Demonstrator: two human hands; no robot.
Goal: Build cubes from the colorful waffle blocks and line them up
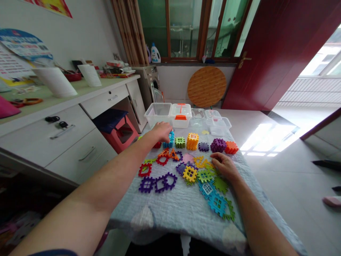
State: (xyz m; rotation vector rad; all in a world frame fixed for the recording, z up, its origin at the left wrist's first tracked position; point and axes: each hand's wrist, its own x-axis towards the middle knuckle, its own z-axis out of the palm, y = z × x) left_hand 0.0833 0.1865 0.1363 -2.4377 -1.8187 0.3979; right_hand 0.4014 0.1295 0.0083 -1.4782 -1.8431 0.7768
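Observation:
My left hand (163, 131) reaches across the table, fingers curled over a stack of blue building tiles (168, 143), hiding part of it. My right hand (223, 164) rests low at the right, fingers loosely bent and apart, beside yellow tiles (199, 161) and a green tile (221, 185). Between my arms lie loose notched tiles: purple frames (160, 184), a red frame (145, 170), a yellow window tile (190, 174) and blue window tiles (217, 203). Behind them, in a row, are light green (180, 142), orange-yellow (192, 141), dark purple (218, 145) and orange-red (231, 147) stacks.
Clear plastic bins (157, 111), one lidded box with orange latches (181, 122) and smaller clear containers (221, 125) line the table's far edge. A pink stool (121, 133) and a white-drawered counter (69, 135) stand at the left. A patterned cloth (149, 209) covers the table.

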